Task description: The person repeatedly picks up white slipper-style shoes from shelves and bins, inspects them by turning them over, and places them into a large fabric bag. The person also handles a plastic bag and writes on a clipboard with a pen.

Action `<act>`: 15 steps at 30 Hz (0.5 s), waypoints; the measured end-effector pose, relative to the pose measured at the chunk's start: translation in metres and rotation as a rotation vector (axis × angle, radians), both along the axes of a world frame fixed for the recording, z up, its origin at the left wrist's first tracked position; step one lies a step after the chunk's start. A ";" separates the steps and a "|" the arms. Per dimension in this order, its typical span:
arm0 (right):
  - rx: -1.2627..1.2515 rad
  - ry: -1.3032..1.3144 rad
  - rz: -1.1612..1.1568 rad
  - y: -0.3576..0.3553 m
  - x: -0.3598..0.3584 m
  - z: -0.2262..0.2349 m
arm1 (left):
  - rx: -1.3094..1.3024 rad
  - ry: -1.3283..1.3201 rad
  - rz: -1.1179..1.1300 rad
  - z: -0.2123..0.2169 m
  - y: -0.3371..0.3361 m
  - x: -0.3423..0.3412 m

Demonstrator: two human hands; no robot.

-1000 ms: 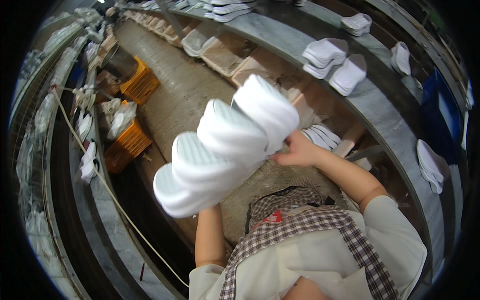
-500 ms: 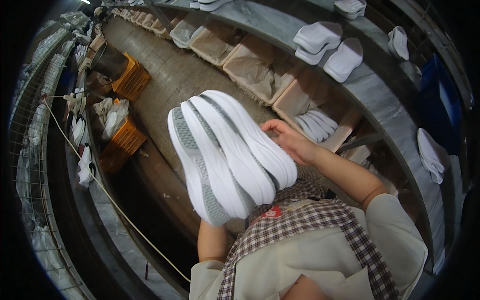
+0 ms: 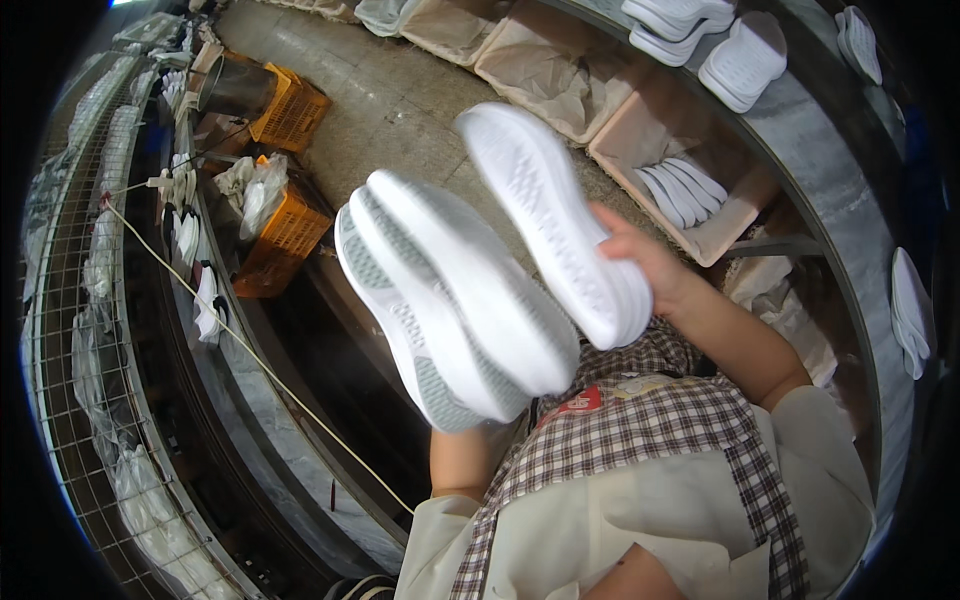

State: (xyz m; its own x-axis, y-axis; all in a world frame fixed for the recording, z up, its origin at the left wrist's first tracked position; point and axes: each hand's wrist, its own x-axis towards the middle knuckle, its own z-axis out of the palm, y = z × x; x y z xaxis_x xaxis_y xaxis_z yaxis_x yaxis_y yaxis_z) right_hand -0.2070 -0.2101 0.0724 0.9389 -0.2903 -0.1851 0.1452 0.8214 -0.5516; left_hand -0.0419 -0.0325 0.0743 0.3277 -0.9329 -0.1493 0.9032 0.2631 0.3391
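A stack of white shoe soles (image 3: 450,290) with grey patterned undersides, standing on edge side by side, is in front of me. My left forearm (image 3: 462,462) rises beneath it; the hand is hidden behind the soles that it bears. My right hand (image 3: 645,265) is closed around the heel part of another white sole (image 3: 560,225), held just to the right of the stack and apart from it. This one is tilted so that its textured face shows, and layered edges at its heel suggest more than one sole. It is slightly blurred.
To the right, a lined pink bin (image 3: 690,235) holds several white soles (image 3: 683,192), below a curved grey conveyor (image 3: 790,130) carrying more soles (image 3: 743,62). At left are orange crates (image 3: 285,235), a metal bucket (image 3: 237,87), a wire-mesh rack (image 3: 75,330) and a taut cord (image 3: 250,350).
My right hand has pulled a white sole off the right side of the stack and turned it. The stack in my left hand is thinner. The view has shifted to the right.
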 end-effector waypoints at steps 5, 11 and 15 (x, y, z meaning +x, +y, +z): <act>0.215 -0.075 0.045 0.004 0.006 -0.028 | -0.065 0.064 -0.002 0.006 -0.013 -0.005; 0.787 -0.142 0.148 0.007 0.006 -0.053 | -0.270 0.144 -0.054 0.013 -0.025 -0.007; 0.583 -0.108 0.146 0.005 0.003 -0.051 | 0.002 0.009 0.120 0.020 -0.020 -0.009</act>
